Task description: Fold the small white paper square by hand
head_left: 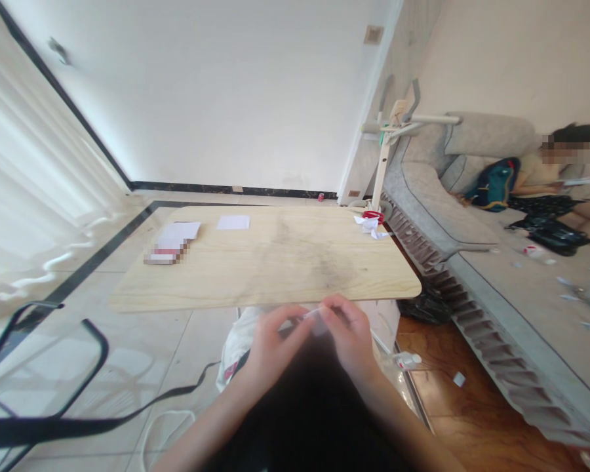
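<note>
Just below the near edge of the wooden table, my left hand and my right hand come close together. Between their fingertips is a small piece of white paper, pinched from both sides. Its exact shape is partly hidden by the fingers. On the table's far right lie folded white paper pieces beside a red ring-like item. A single white sheet lies flat at the back left. Left of it rests a stack of white paper, its lower part blurred out.
A person sits on the grey sofa to the right, beside a dark teal backpack. Black chair tubing and a dark strap are at left. A white plastic bottle lies low on the right.
</note>
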Demonstrator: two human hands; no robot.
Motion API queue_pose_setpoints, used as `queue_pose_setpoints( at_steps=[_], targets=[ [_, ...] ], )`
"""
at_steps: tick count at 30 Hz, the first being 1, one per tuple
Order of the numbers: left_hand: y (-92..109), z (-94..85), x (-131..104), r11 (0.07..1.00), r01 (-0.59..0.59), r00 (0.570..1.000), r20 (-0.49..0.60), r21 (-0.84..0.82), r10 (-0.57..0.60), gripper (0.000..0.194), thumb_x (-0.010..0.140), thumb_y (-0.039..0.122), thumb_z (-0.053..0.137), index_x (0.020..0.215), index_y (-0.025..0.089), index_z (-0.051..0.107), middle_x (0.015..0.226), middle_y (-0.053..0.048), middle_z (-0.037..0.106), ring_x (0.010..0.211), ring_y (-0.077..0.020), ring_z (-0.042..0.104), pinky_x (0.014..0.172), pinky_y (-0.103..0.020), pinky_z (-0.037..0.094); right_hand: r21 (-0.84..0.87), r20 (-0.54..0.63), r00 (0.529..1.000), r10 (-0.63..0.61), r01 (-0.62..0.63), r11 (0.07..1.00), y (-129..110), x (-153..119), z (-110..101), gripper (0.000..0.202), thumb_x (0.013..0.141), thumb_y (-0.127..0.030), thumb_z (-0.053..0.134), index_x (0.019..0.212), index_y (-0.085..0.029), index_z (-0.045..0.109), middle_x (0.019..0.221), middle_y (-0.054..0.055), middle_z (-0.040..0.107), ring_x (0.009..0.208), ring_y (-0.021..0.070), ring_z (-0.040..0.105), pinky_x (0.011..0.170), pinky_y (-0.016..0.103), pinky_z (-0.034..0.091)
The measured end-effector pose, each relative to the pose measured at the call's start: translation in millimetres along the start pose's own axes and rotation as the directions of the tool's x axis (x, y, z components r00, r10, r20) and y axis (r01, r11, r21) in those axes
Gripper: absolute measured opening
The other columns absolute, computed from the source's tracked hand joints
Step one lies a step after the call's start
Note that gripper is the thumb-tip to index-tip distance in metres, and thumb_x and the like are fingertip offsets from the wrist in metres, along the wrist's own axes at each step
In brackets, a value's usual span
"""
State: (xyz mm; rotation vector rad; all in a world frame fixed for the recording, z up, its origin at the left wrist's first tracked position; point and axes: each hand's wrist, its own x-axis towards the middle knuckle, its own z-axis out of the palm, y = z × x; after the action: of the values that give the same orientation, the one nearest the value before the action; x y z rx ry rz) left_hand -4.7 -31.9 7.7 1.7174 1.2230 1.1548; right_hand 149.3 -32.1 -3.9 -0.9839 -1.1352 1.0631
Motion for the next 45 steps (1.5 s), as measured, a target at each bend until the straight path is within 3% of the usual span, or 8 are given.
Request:
queue_pose_setpoints(
  at_steps=[13, 16, 20, 24, 28, 34, 39, 45],
  targets=[
    [-2.6, 0.7, -1.2, 0.996, 0.044, 0.999, -0.025, -0.082, -0.046, 0.013, 0.086, 0.029, 0.065, 0.084, 0.019, 0.072, 0.081, -0.002, 0.075, 0.077, -0.0175, 0.068, 0.073, -0.027, 0.053, -0.039, -0.016, 1.0, -0.027, 0.027, 0.999, 1.1, -0.5, -0.2, 0.014, 0.083, -0.032, 0.068, 0.078, -0.019, 0.066, 0.067, -0.001, 0.061, 0.059, 0.0134, 0.054, 0.054, 0.024, 0.045],
    [-2.4, -1.3, -1.1, 0.995, -0.01, 1.0, -0.017, -0.096, 0.008, 0.01, 0.087, 0.026, 0.063, 0.091, 0.019, 0.069, 0.087, -0.003, 0.073, 0.083, -0.0171, 0.067, 0.078, -0.028, 0.052, -0.047, -0.05, 0.998, -0.027, 0.024, 0.999, 2.2, 0.3, -2.7, 0.012, 0.084, -0.03, 0.067, 0.08, -0.019, 0.066, 0.069, -0.001, 0.062, 0.06, 0.0132, 0.055, 0.054, 0.024, 0.045],
    [-4.2, -2.8, -1.3, 0.99, -0.105, 0.994, -0.02, -0.09, 0.103, 0.005, 0.089, 0.021, 0.06, 0.09, 0.019, 0.064, 0.088, -0.003, 0.069, 0.085, -0.0159, 0.065, 0.08, -0.028, 0.051, -0.209, -0.052, 0.983, -0.174, 0.16, 0.965, -0.2, 0.4, -4.6, 0.006, 0.086, -0.023, 0.064, 0.081, -0.021, 0.066, 0.074, -0.001, 0.063, 0.067, 0.0149, 0.058, 0.061, 0.026, 0.047],
    [-6.1, -2.3, -0.9, 0.991, -0.107, 0.994, -0.012, -0.084, 0.106, 0.005, 0.088, 0.019, 0.058, 0.091, 0.019, 0.062, 0.093, -0.003, 0.068, 0.088, -0.016, 0.063, 0.082, -0.028, 0.05, -0.379, 0.027, 0.935, -0.353, 0.336, 0.862, -3.9, -1.1, -4.6, 0.009, 0.088, -0.017, 0.06, 0.084, -0.022, 0.066, 0.079, 0.001, 0.064, 0.074, 0.0173, 0.059, 0.069, 0.03, 0.049],
    [-2.8, -6.9, 3.1, 0.988, 0.043, 0.999, 0.018, -0.149, -0.041, 0.012, 0.087, 0.02, 0.053, 0.08, 0.018, 0.062, 0.078, -0.001, 0.066, 0.078, -0.0158, 0.062, 0.074, -0.027, 0.05, -0.473, 0.107, 0.893, -0.438, 0.433, 0.768, -3.9, -3.0, -4.9, 0.012, 0.088, -0.012, 0.059, 0.087, -0.023, 0.066, 0.081, 0.004, 0.065, 0.076, 0.0196, 0.061, 0.069, 0.034, 0.051],
    [4.2, -10.9, 5.5, 0.937, 0.263, 0.94, 0.28, -0.228, -0.195, 0.031, 0.081, 0.018, 0.043, 0.054, 0.02, 0.058, 0.056, -0.001, 0.057, 0.06, -0.016, 0.057, 0.06, -0.026, 0.048, -0.502, 0.25, 0.785, -0.566, 0.605, 0.618, -0.4, -5.3, -4.9, 0.02, 0.085, -0.007, 0.061, 0.094, -0.024, 0.068, 0.083, 0.005, 0.067, 0.078, 0.0211, 0.061, 0.068, 0.036, 0.052],
    [6.3, -7.8, 3.3, 0.93, 0.283, 0.951, 0.194, -0.234, -0.241, 0.033, 0.079, 0.02, 0.042, 0.048, 0.022, 0.055, 0.053, -0.002, 0.055, 0.058, -0.0173, 0.056, 0.056, -0.027, 0.048, -0.496, 0.332, 0.75, -0.572, 0.654, 0.571, 0.8, -6.6, -4.0, 0.023, 0.086, -0.008, 0.061, 0.099, -0.025, 0.07, 0.087, 0.006, 0.069, 0.08, 0.0217, 0.062, 0.071, 0.037, 0.052],
    [13.0, -13.1, 3.5, 0.945, 0.271, 0.952, 0.195, -0.186, -0.235, 0.037, 0.082, 0.023, 0.04, 0.046, 0.022, 0.051, 0.052, -0.001, 0.053, 0.059, -0.0173, 0.054, 0.059, -0.028, 0.047, -0.491, 0.362, 0.743, -0.563, 0.665, 0.562, 0.9, -6.2, -4.0, 0.026, 0.085, -0.005, 0.062, 0.101, -0.024, 0.069, 0.088, 0.006, 0.069, 0.081, 0.0214, 0.061, 0.072, 0.037, 0.052]
  ],
)
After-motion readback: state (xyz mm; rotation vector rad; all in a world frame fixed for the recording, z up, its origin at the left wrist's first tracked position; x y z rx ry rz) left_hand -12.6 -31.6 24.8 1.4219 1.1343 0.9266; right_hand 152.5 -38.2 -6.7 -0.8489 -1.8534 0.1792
